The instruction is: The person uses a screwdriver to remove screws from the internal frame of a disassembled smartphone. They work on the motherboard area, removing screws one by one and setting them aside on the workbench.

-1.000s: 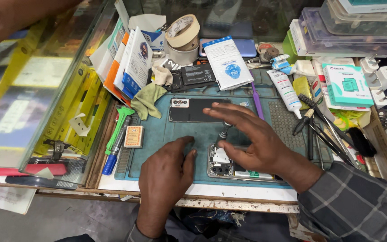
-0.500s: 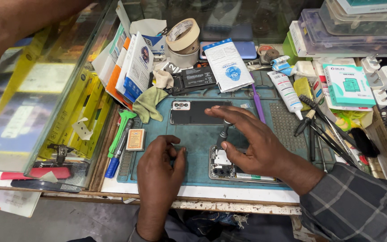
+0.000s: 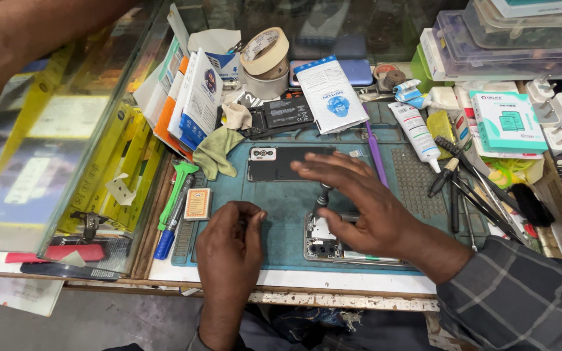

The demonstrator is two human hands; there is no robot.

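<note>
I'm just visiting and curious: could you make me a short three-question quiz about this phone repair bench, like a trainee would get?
1. True or false: the opened phone lies under the right hand.
2. Which lies on the teal mat just beyond the right hand's fingers? A) a dark phone back cover B) a white charger plug C) a roll of tape
3. Fill in: the left hand rests on the mat with its fingers ____ (curled / spread flat).

Key: 1 true. 2 A. 3 curled; whether they pinch a small part cannot be seen.
</note>
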